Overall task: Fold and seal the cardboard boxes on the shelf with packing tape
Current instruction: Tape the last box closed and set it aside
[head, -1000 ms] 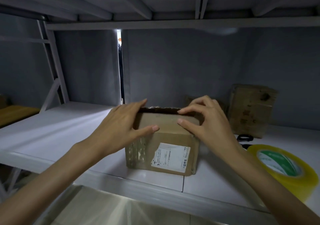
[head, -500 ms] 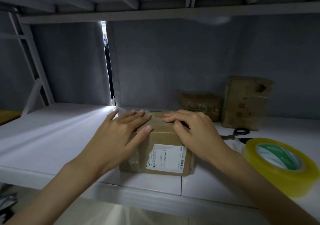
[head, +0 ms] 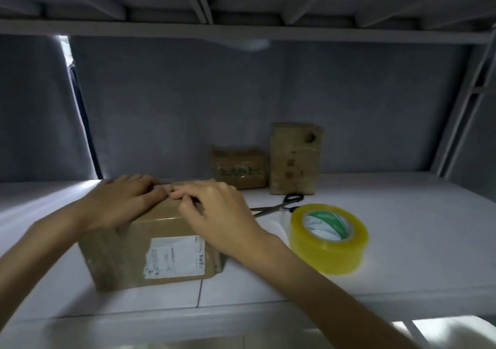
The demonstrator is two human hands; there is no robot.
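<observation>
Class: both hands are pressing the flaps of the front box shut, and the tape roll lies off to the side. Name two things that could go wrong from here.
1. The left hand and right hand both hold the flaps of the front box down; letting go to reach the tape roll may let them spring open.
2. The scissors lie just behind the roll, so a hasty reach could snag them.

Label (head: 175, 257) print unreadable (too blurred)
</observation>
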